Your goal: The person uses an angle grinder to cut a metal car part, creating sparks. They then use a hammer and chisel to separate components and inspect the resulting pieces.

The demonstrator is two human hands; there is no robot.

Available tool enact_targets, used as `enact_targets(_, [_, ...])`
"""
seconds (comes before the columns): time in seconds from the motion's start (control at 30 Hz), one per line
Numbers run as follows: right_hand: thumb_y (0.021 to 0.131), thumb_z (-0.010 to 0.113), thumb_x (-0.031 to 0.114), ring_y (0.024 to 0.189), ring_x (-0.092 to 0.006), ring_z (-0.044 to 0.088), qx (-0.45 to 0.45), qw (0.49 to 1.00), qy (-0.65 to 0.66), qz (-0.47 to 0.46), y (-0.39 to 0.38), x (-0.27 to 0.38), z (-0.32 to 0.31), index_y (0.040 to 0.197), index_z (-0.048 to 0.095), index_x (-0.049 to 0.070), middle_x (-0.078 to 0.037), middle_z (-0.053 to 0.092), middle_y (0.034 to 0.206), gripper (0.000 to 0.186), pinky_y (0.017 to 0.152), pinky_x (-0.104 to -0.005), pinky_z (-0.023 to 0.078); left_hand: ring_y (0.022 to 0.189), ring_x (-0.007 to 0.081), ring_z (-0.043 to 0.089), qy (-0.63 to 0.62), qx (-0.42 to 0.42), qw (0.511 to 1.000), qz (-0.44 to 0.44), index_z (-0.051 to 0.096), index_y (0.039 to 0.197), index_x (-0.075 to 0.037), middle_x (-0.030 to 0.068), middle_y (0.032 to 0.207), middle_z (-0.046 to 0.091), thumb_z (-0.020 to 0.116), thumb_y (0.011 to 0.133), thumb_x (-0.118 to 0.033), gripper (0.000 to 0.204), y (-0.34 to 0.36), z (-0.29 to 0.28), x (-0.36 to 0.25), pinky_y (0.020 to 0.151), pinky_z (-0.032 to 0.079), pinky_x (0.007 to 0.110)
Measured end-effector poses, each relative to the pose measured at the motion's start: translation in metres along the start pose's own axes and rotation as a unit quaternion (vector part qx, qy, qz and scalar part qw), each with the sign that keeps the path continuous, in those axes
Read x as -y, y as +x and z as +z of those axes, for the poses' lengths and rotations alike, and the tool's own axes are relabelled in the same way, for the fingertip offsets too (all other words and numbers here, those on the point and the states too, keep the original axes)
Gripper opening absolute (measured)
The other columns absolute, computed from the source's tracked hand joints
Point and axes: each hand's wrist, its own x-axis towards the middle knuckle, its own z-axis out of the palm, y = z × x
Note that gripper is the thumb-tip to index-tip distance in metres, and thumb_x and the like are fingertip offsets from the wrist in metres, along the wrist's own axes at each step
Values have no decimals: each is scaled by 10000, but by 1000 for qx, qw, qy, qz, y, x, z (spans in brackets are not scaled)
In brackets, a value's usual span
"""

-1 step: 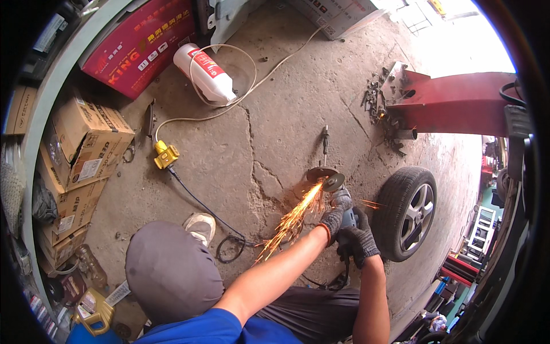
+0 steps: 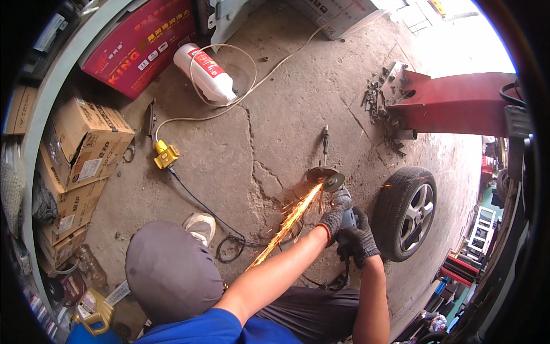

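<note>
In my gloved hands is an angle grinder [image 2: 348,218], held low over the concrete floor. My left hand [image 2: 334,220] is wrapped round its front part, near the spinning disc [image 2: 332,183]. Behind it, my right hand [image 2: 359,241] is closed on the grinder's rear body. A thin metal rod-like part [image 2: 326,142] sticks out beyond the disc, and the disc appears to meet it. The exact contact is hidden. A bright stream of sparks [image 2: 292,221] flies toward me, passing under my left forearm. The grinder's black cord [image 2: 346,272] hangs behind my right hand.
A wheel with tyre [image 2: 395,212] stands close right of my hands. Beyond it are a red metal beam [image 2: 458,103] and scattered bolts [image 2: 375,94]. To the left, a yellow socket [image 2: 166,155] joins the cables, near a white bottle [image 2: 206,74] and cardboard boxes [image 2: 86,143].
The spark stream has become narrower and longer, reaching further down toward my left forearm. My hands and the grinder hold the same position.
</note>
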Motion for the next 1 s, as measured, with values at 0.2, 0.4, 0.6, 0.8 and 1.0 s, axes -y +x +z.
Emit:
enact_targets(0.2, [744,687,22,709,-335,629,-1,1000,5,9,-2,2,2,1469,288,166,-206,537,1197,840,458,-430,544,791,218,657,0,4,1000,14,612,1097,-125,70,919,675,569,907,-491,415,7,-6,3,741,544,372])
enact_targets(0.4, [739,676,8,711,-340,631,-5,1000,-6,17,-5,7,6,1473,282,165,-217,533,1198,848,459,-433,546,778,220,657,9,-5,1000,4,618,1070,-133,69,913,676,568,905,-497,402,7,-6,0,737,542,371])
enact_targets(0.6, [730,680,12,707,-347,629,-5,1000,0,-1,0,0,1,1471,284,161,-217,506,1237,853,463,-435,550,781,218,659,-8,9,1000,-6,615,1088,-132,68,919,677,565,914,-494,405,2,-1,-1,736,548,374])
enact_targets(0.8, [727,684,18,690,-345,623,-4,1000,-7,13,-4,6,6,1469,279,164,-216,503,1234,858,456,-433,547,780,212,660,-4,11,1000,13,614,1090,-131,62,917,677,570,915,-491,403,6,-6,0,733,550,365])
enact_targets(1.0, [735,672,13,643,-336,614,-6,1000,2,14,-4,4,4,1468,271,168,-218,503,1222,849,435,-427,536,784,209,658,8,10,1000,7,613,1084,-131,59,913,674,571,913,-488,398,2,-2,0,740,549,363])
